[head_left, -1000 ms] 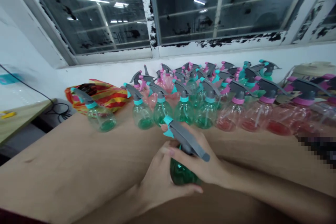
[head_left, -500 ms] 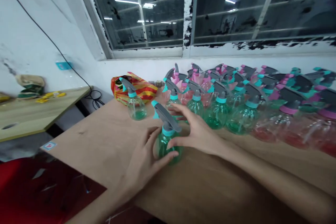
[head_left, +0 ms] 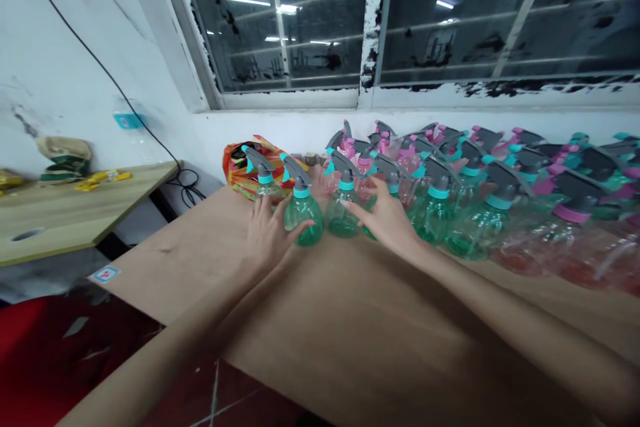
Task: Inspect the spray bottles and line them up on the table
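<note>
A green spray bottle (head_left: 303, 212) with a grey trigger and teal collar stands on the brown table (head_left: 350, 327) at the left end of a row of like bottles. My left hand (head_left: 267, 235) cups its left side, thumb and fingers loosely round the body. My right hand (head_left: 385, 215) lies open with fingers stretched out against the neighbouring green bottles (head_left: 343, 210). Another green bottle (head_left: 263, 180) stands just behind my left hand.
Several green and pink spray bottles (head_left: 480, 193) crowd the table under the window, running off to the right. A red and yellow striped bag (head_left: 240, 167) lies behind them at the left. A lower wooden desk (head_left: 65, 213) and a black cable (head_left: 187, 188) lie left of the table.
The green bottle has been slid away from me into the row, beside the other green ones. My right hand has come off its trigger top and now rests on the neighbouring bottles.
</note>
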The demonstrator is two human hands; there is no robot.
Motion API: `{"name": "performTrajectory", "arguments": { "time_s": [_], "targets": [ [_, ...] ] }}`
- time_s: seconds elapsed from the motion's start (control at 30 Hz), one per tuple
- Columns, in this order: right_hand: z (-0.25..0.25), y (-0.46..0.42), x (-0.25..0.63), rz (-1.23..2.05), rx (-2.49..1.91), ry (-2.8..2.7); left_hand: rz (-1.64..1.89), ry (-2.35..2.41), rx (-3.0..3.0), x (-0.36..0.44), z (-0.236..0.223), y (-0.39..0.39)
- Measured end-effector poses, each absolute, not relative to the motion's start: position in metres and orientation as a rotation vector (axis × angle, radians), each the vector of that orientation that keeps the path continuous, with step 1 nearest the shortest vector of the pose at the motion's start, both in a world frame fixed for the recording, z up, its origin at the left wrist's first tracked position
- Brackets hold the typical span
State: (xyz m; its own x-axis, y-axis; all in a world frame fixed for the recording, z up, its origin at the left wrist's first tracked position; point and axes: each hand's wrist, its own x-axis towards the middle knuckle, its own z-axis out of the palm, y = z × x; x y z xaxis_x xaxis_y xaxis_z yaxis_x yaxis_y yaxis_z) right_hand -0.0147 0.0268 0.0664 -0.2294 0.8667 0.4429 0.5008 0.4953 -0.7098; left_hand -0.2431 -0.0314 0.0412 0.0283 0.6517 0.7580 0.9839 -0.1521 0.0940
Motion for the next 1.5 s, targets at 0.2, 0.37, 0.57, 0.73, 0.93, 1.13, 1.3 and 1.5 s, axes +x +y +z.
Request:
{"name": "performTrajectory", "arguments": {
  "time_s": [0.2,0.37,0.57,0.73,0.93,1.13,1.3,1.5],
  "targets": [
    [0.077,0.034,-0.033,0.48,-1.234,-1.955,-0.797,-1.686,-1.808,-0.243,0.054,-0.018],
    [0.076,0.042,-0.044,0.356,-1.276,-1.997,-0.768,-1.692,-1.789,-0.242,0.057,-0.014],
    [0.075,0.032,-0.036,0.19,-1.293,-2.09,-1.015,-1.637,-1.845,-0.231,0.042,-0.043],
    [0.075,-0.006,-0.01,0.105,-1.249,-2.174,-1.074,-1.673,-2.192,-0.201,0.027,-0.075],
    [0.075,-0.045,0.04,0.058,-1.147,-2.241,-0.967,-1.818,-2.609,-0.151,0.03,-0.088],
    [0.072,-0.046,0.1,0.18,-0.971,-2.153,-0.942,-1.876,-2.827,-0.102,0.032,-0.092],
    [0.065,-0.043,0.137,0.566,-0.851,-2.057,-0.885,-1.711,-3.064,-0.06,0.032,-0.084],
    [0.069,-0.043,0.161,0.811,-0.795,-1.856,-0.905,-1.534,-3.21,-0.013,0.032,-0.07]
  ]
}}
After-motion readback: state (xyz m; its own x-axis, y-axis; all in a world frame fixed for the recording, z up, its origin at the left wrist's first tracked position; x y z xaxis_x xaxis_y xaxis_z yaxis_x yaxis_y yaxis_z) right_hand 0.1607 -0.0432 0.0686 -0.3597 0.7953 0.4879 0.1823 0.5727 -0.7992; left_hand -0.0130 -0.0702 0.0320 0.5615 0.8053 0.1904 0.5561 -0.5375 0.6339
